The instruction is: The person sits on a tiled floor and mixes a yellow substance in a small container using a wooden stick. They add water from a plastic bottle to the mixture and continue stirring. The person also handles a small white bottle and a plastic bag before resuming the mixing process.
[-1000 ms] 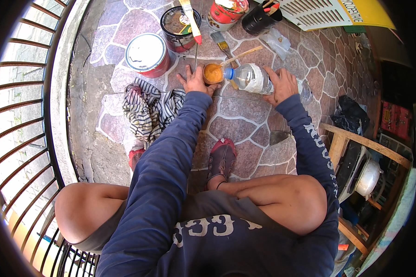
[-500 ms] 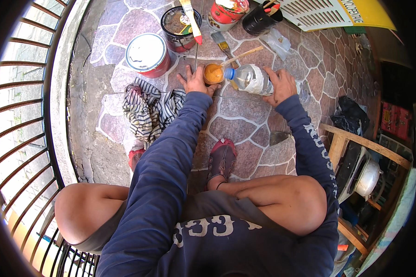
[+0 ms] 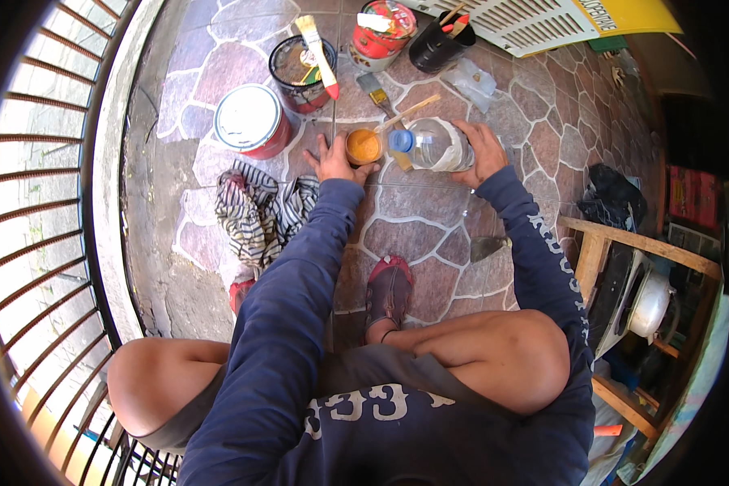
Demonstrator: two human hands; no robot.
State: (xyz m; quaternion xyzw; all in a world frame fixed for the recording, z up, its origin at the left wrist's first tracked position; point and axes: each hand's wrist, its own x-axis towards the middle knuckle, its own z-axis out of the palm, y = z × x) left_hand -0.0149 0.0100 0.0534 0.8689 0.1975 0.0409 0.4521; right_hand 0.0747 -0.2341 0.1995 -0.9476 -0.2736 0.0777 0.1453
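Observation:
My left hand (image 3: 337, 160) is closed around the near left side of a small cup (image 3: 364, 146) of orange paint, thumb along its near edge and other fingers spread to the left. A thin wooden stick (image 3: 411, 112) slants up to the right from the cup. To its right, my right hand (image 3: 483, 155) grips a clear plastic bottle (image 3: 432, 143) with a white wrap, its blue cap (image 3: 401, 140) pointing at the cup. A gap shows between cap and cup. Behind them a flat paintbrush (image 3: 374, 91) lies on the paving, partly hidden.
Beyond my left hand stand a white-lidded red can (image 3: 253, 120), an open dark can (image 3: 303, 74) with a brush (image 3: 317, 55) across it, a red can (image 3: 382, 34) and a black holder (image 3: 441, 42). A striped rag (image 3: 261, 212) lies left; a wooden frame (image 3: 636, 247) stands right.
The bottle has tipped so that its blue cap faces more toward me and looks shorter. Its cap sits slightly farther from the cup's rim. My left hand still holds the cup.

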